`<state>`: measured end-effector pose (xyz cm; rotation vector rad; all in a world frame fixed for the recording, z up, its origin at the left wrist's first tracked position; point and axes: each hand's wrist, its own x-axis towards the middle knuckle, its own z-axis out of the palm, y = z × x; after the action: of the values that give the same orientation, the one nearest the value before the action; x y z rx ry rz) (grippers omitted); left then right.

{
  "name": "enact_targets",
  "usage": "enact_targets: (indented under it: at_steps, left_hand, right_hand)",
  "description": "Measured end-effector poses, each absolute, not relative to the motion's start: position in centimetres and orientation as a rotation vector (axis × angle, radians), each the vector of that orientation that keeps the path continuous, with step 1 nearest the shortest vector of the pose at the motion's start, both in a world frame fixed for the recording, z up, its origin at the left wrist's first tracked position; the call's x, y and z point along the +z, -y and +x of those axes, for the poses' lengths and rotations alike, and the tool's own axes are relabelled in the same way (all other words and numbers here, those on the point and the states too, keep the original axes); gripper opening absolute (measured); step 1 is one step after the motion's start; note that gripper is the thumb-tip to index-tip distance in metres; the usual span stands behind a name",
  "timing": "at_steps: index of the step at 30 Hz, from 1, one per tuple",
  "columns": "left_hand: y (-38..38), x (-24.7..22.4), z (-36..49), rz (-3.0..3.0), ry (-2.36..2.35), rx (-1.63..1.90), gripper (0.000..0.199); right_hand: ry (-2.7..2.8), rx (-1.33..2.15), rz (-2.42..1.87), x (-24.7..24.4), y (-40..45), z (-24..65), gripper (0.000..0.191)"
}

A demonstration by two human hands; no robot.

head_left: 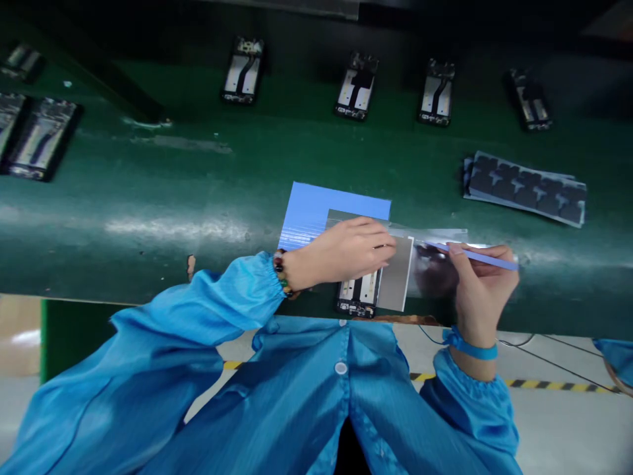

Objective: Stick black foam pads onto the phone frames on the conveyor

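My left hand (349, 247) is over an opened phone (360, 290) at the table's front edge, hiding its upper part. Its fingers are bent and close together, and what they hold, if anything, is hidden. In my right hand (482, 284) is a slim blue tool that looks like tweezers (487, 259), its dark tip pointing left. Just right of the phone lies a grey sheet with a white edge (395, 277). Clear film (435, 270) is spread under and beside the tweezers. Behind my left hand lies a blue sheet (331, 208).
Opened phones stand in a row along the back, among them one phone (356, 86) near the middle. More phones (42, 142) lie at the left by a dark post (123, 92). Sheets of black stickers (527, 188) are stacked at the right on the green table (222, 191).
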<state>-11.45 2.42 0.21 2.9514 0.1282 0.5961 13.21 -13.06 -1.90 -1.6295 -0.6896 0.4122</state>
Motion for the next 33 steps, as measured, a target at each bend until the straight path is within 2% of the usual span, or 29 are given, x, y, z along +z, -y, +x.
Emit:
enact_targets:
  at_steps: [3,5,19,24,29,33]
  left_hand:
    - [-1.6,0.1,-9.3,3.027,-0.135,0.5,0.039]
    - [-1.4,-0.3,-8.6,3.05,-0.169,0.447,0.044]
    - [-1.7,-0.8,-8.3,3.019,-0.156,0.395,0.035]
    - [-1.5,0.3,-10.1,2.949,-0.184,0.429,0.045]
    - [-0.1,2.1,-16.3,2.807,0.002,0.444,0.025]
    - [2.0,1.6,-20.0,2.686,0.041,0.473,0.015]
  right_hand:
    - [0.707,0.445,-1.61,-2.4,12.3,13.4,0.053]
    - [0.711,0.451,-1.612,-2.7,12.0,13.3,0.053]
    - [0.678,0.528,-1.57,-1.8,11.5,13.1,0.052]
    - [0.588,0.438,-1.475,0.7,13.6,11.9,0.045]
    - [0.656,0.617,-1.554,1.5,18.7,6.5,0.045]
    - [0.723,0.756,-1.584,0.2,21.0,1.9,0.04]
